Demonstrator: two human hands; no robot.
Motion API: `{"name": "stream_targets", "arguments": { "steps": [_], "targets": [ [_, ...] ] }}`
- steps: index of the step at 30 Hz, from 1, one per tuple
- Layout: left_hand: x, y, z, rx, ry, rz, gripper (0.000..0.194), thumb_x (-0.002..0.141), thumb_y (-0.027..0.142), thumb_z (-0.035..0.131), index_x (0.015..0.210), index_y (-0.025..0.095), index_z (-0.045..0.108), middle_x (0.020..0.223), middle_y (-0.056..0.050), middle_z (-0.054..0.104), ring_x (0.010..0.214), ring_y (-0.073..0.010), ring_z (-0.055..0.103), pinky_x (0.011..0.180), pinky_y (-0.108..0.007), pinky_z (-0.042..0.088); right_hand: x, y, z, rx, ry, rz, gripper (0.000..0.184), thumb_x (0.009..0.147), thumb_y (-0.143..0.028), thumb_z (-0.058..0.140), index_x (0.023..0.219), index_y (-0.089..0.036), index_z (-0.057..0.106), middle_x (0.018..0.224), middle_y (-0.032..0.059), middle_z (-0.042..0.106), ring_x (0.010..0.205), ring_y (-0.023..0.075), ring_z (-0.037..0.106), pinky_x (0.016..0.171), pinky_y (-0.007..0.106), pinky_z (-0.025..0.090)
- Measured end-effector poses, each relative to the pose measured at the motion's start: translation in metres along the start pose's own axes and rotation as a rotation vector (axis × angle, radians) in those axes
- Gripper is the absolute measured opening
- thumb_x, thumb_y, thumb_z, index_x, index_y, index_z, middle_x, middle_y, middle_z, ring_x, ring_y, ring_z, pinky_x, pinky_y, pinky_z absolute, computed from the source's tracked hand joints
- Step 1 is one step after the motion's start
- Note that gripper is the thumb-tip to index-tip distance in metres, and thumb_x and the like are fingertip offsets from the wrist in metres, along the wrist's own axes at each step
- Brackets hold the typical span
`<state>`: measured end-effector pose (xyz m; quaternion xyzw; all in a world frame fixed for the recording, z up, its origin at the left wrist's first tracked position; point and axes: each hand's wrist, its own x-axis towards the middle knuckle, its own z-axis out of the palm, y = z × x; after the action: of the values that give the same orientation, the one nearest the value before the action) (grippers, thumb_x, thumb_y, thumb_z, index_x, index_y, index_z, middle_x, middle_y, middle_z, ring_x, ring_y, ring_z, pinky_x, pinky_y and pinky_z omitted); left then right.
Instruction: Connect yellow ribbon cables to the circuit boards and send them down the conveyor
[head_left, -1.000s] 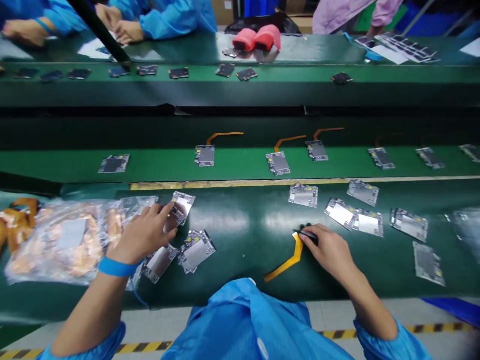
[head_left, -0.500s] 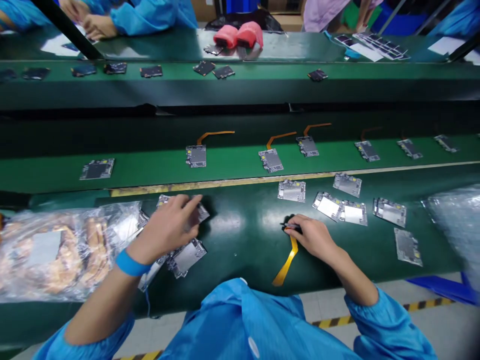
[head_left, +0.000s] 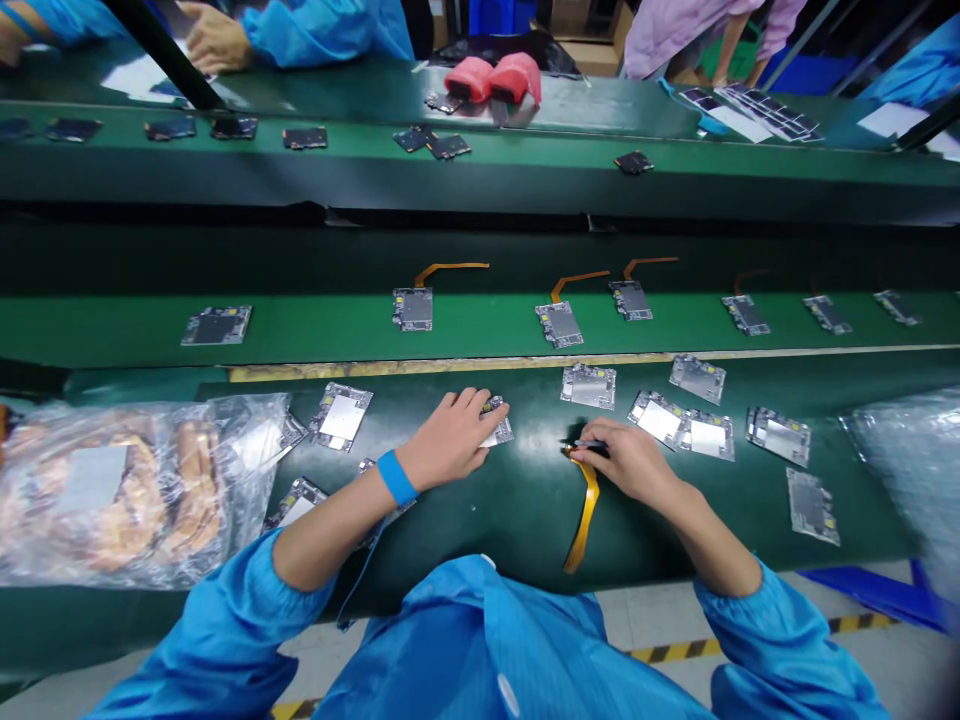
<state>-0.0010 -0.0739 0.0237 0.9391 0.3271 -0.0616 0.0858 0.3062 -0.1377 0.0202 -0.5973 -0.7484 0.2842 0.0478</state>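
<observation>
My left hand (head_left: 452, 440) lies over a small silver circuit board (head_left: 499, 428) on the dark green bench, fingers curled on it. My right hand (head_left: 626, 460) is pinched on black tweezers (head_left: 589, 444) at the top end of an orange flex cable (head_left: 583, 512), which trails toward the bench's near edge. More silver boards lie beside my left arm (head_left: 342, 415) and to the right of my right hand (head_left: 682, 425).
A clear bag of orange cables (head_left: 112, 490) sits at the left. A green conveyor belt (head_left: 480, 325) behind carries boards, some with orange cables. Other people's hands (head_left: 214, 35) work at the far bench. Another plastic bag (head_left: 907, 450) lies at the right.
My left hand has slid a board from the pile at the left to the middle of the bench, close to my right hand. The right hand stays on the cable's end.
</observation>
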Motion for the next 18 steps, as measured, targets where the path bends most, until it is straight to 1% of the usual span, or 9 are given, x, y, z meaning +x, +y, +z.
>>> {"name": "stream_targets", "arguments": {
  "steps": [2,5,7,10,13,16,18],
  "targets": [
    [0.000,-0.002,-0.001,-0.009,0.015,0.033,0.053,0.090,0.029,0.066,0.140,0.017,0.055,0.140,-0.021,0.051,0.123,-0.0359,0.049,0.095,-0.046,0.044,0.001,-0.001,-0.004,0.031,-0.008,-0.007,0.023,0.097,-0.043,0.061,0.093,-0.024,0.073,0.103,0.0059,0.077,0.087,0.0218,0.070,0.071,0.029,0.045],
    [0.003,-0.002,-0.002,-0.037,-0.004,0.084,0.044,0.088,0.027,0.068,0.130,0.020,0.061,0.136,-0.020,0.052,0.121,-0.0351,0.050,0.093,-0.045,0.044,0.002,-0.006,-0.012,0.055,-0.070,0.051,0.025,0.096,-0.045,0.061,0.090,-0.025,0.074,0.085,0.0028,0.076,0.073,0.0197,0.067,0.064,0.028,0.041],
    [0.007,-0.001,-0.002,-0.051,-0.013,0.095,0.039,0.087,0.022,0.067,0.126,0.021,0.064,0.133,-0.018,0.053,0.117,-0.0339,0.051,0.090,-0.044,0.043,0.003,-0.010,-0.017,0.081,-0.114,0.061,0.024,0.096,-0.044,0.061,0.090,-0.025,0.075,0.079,0.0012,0.075,0.068,0.0184,0.065,0.062,0.027,0.039],
    [0.013,-0.001,-0.003,-0.057,-0.019,0.094,0.035,0.085,0.016,0.064,0.120,0.021,0.067,0.127,-0.017,0.055,0.111,-0.0321,0.052,0.087,-0.042,0.043,0.005,-0.013,-0.020,0.120,-0.139,0.025,0.024,0.097,-0.040,0.058,0.093,-0.025,0.077,0.084,0.0018,0.078,0.069,0.0176,0.065,0.063,0.027,0.040],
    [0.017,0.000,-0.005,-0.051,-0.040,0.095,0.030,0.084,0.014,0.064,0.114,0.020,0.068,0.124,-0.017,0.055,0.109,-0.0320,0.052,0.086,-0.042,0.042,0.006,-0.011,-0.019,0.163,-0.155,0.000,0.025,0.096,-0.039,0.059,0.098,-0.024,0.078,0.088,0.0032,0.079,0.070,0.0173,0.066,0.064,0.026,0.042],
    [0.018,0.000,-0.007,-0.056,-0.042,0.085,0.024,0.087,0.014,0.062,0.109,0.019,0.068,0.124,-0.017,0.055,0.108,-0.0315,0.051,0.087,-0.042,0.043,0.008,-0.009,-0.016,0.209,-0.158,0.018,0.023,0.094,-0.040,0.063,0.100,-0.024,0.078,0.089,0.0031,0.080,0.072,0.0179,0.067,0.066,0.026,0.043],
    [0.017,-0.001,-0.007,-0.067,-0.035,0.080,0.022,0.089,0.015,0.062,0.110,0.019,0.068,0.125,-0.017,0.055,0.109,-0.0312,0.051,0.087,-0.042,0.043,0.010,-0.011,-0.013,0.216,-0.154,0.037,0.022,0.092,-0.041,0.065,0.096,-0.024,0.078,0.086,0.0024,0.079,0.071,0.0178,0.066,0.065,0.026,0.042]
  ]
}}
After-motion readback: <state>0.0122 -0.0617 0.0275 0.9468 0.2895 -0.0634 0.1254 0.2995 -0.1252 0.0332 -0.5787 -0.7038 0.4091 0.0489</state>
